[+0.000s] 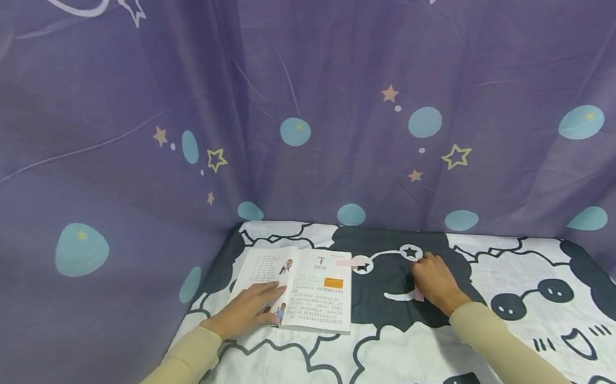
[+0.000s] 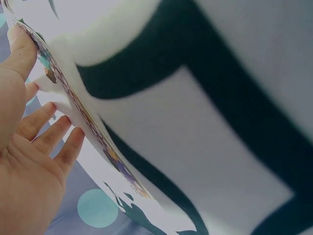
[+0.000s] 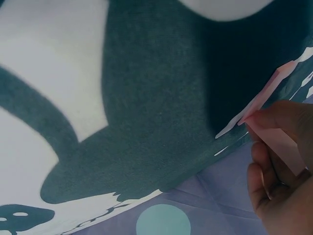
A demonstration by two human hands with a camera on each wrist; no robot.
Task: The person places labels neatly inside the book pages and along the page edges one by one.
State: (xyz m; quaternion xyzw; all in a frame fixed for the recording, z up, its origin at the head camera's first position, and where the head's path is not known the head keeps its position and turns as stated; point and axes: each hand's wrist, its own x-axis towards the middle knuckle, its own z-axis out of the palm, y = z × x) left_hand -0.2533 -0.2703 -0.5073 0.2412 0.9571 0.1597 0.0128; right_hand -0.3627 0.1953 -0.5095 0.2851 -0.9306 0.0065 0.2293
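An open book (image 1: 319,299) lies on the patterned cloth, printed text on its right page and small drawings on its left. My left hand (image 1: 247,309) rests on the left page with its fingers extended; in the left wrist view, the thumb and fingers of this hand (image 2: 44,142) spread along the book's edge. To the book's right, my right hand (image 1: 436,284) is low over a dark patch of the cloth. Its thumb and fingers pinch a pink paper slip (image 3: 281,147). Another pink strip (image 1: 344,262) juts from the right page's upper edge.
Black and white cartoon cloth (image 1: 436,368) covers the surface beneath. A purple curtain (image 1: 340,95) with stars and blue ovals hangs behind and along the left side. An orange box (image 1: 333,283) is printed on the right page.
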